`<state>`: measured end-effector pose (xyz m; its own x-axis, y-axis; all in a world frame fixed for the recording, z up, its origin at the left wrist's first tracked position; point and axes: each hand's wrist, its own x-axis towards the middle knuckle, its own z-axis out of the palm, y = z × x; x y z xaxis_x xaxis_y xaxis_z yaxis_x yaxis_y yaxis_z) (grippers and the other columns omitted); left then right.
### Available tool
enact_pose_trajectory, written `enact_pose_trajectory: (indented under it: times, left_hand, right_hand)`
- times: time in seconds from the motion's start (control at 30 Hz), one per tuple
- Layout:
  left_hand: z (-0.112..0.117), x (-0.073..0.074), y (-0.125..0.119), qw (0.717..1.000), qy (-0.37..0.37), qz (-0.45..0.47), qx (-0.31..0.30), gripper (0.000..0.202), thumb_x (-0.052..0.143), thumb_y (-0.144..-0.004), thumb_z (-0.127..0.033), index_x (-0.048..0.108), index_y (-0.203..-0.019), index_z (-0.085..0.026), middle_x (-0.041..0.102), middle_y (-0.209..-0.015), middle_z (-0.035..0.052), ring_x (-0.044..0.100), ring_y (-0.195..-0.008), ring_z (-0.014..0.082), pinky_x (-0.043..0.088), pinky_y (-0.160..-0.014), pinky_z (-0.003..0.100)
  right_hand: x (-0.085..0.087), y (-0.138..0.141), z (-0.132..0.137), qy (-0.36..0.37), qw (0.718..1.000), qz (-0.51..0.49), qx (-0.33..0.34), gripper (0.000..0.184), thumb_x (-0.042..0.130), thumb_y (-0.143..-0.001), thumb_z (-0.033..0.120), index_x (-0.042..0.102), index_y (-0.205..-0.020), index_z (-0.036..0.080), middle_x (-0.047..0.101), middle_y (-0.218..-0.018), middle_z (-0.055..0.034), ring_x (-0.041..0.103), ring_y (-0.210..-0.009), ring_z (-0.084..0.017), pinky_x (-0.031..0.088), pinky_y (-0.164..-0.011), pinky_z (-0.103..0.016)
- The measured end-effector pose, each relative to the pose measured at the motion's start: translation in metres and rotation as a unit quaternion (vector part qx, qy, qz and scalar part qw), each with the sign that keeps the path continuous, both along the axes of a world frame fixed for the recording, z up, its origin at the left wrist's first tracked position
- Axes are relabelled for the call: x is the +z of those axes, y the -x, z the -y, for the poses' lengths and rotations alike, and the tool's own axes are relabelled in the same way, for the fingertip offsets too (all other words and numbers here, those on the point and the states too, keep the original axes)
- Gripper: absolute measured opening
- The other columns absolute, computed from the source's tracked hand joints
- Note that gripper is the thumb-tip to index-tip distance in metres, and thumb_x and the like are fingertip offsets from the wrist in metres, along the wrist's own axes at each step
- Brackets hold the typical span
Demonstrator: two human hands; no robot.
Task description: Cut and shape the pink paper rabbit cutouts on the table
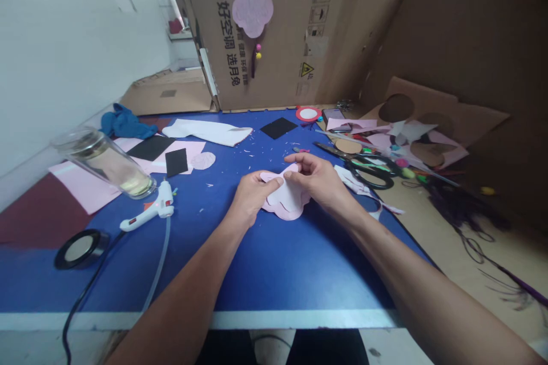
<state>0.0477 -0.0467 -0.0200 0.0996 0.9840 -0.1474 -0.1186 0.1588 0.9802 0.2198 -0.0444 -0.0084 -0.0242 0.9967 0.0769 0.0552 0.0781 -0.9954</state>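
The left hand (pixel 252 193) and right hand (pixel 317 177) pinch a pink foam cutout (pixel 287 200) between them, likely light, floppy, best gripped at its edges.

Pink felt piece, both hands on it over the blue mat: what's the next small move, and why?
Probably press the white layer flat onto the pink felt piece. The left hand pins its left edge and the right hand pinches its top edge, which looks slightly lifted. The glue gun lies aside, untouched.
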Motion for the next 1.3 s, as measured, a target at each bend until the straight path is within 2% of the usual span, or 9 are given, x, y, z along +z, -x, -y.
enact_pose_trajectory:
  times: [0.17, 0.37, 0.53, 0.63, 0.77, 0.9, 1.03, 1.3]
  left_hand:
    - [-0.001, -0.003, 0.001, 1.000, -0.007, 0.006, 0.014, 0.027, 0.086, -0.065, -0.035, 0.076, -0.080, -0.016, 0.070, -0.070, 0.0020, 0.060, -0.061, 0.0150, 0.046, -0.060, 0.027]
    - [-0.006, -0.007, 0.005, 0.997, -0.003, 0.048, 0.062, 0.028, 0.089, -0.063, -0.033, 0.076, -0.081, -0.016, 0.071, -0.072, 0.0017, 0.062, -0.064, 0.0149, 0.048, -0.064, 0.027]
    - [-0.012, -0.010, 0.009, 0.987, -0.003, 0.102, 0.121, 0.032, 0.092, -0.059, -0.033, 0.075, -0.081, -0.016, 0.071, -0.071, 0.0010, 0.064, -0.065, 0.0150, 0.049, -0.066, 0.028]
    - [-0.014, -0.008, 0.010, 0.979, -0.002, 0.148, 0.143, 0.036, 0.095, -0.056, -0.031, 0.075, -0.082, -0.015, 0.074, -0.075, 0.0027, 0.067, -0.069, 0.0165, 0.052, -0.070, 0.029]
    - [-0.014, -0.005, 0.010, 0.968, 0.013, 0.203, 0.148, 0.038, 0.096, -0.054, -0.027, 0.074, -0.083, -0.015, 0.077, -0.079, 0.0050, 0.070, -0.072, 0.0179, 0.054, -0.076, 0.031]
    - [-0.014, -0.004, 0.009, 0.961, 0.032, 0.230, 0.148, 0.038, 0.096, -0.054, -0.023, 0.074, -0.083, -0.014, 0.078, -0.079, 0.0060, 0.072, -0.073, 0.0186, 0.055, -0.078, 0.031]
    - [-0.015, -0.003, 0.008, 0.959, 0.038, 0.243, 0.142, 0.036, 0.095, -0.055, -0.021, 0.074, -0.083, -0.014, 0.078, -0.079, 0.0063, 0.072, -0.073, 0.0188, 0.056, -0.078, 0.032]
    - [-0.011, 0.000, 0.006, 0.959, 0.030, 0.246, 0.135, 0.038, 0.097, -0.052, -0.023, 0.073, -0.080, -0.015, 0.077, -0.077, 0.0044, 0.071, -0.072, 0.0179, 0.055, -0.078, 0.032]
  right_hand:
    - [-0.002, -0.001, 0.000, -0.005, 1.000, 0.001, 0.011, 0.041, 0.080, -0.073, 0.036, 0.072, -0.111, 0.021, 0.067, -0.080, 0.0010, 0.058, -0.067, -0.016, 0.047, -0.062, -0.030]
    - [0.006, -0.009, 0.000, -0.078, 0.992, 0.020, -0.099, 0.035, 0.077, -0.079, 0.036, 0.073, -0.110, 0.019, 0.074, -0.097, -0.0045, 0.065, -0.087, -0.019, 0.052, -0.081, -0.034]
    - [0.016, -0.006, 0.007, -0.097, 0.982, 0.073, -0.142, 0.024, 0.074, -0.083, 0.037, 0.075, -0.099, 0.019, 0.072, -0.087, -0.0047, 0.060, -0.076, -0.018, 0.049, -0.072, -0.033]
    - [0.015, -0.003, 0.009, -0.074, 0.987, 0.094, -0.106, 0.024, 0.075, -0.084, 0.039, 0.075, -0.096, 0.019, 0.070, -0.080, -0.0032, 0.058, -0.069, -0.017, 0.047, -0.066, -0.032]
    - [0.006, -0.002, 0.006, -0.042, 0.992, 0.108, -0.048, 0.029, 0.078, -0.081, 0.042, 0.077, -0.099, 0.018, 0.074, -0.088, -0.0045, 0.062, -0.074, -0.018, 0.047, -0.069, -0.032]
    - [-0.001, 0.000, 0.002, -0.007, 0.992, 0.115, -0.042, 0.036, 0.081, -0.076, 0.045, 0.077, -0.099, 0.018, 0.075, -0.088, -0.0044, 0.062, -0.074, -0.018, 0.047, -0.070, -0.032]
    - [-0.001, 0.002, 0.002, 0.031, 0.992, 0.113, -0.039, 0.036, 0.082, -0.071, 0.046, 0.077, -0.093, 0.019, 0.074, -0.083, -0.0035, 0.060, -0.070, -0.017, 0.045, -0.067, -0.032]
    - [-0.004, 0.000, 0.001, 0.020, 0.995, 0.102, 0.000, 0.029, 0.081, -0.074, 0.046, 0.071, -0.080, 0.019, 0.069, -0.075, -0.0013, 0.057, -0.068, -0.016, 0.043, -0.066, -0.031]
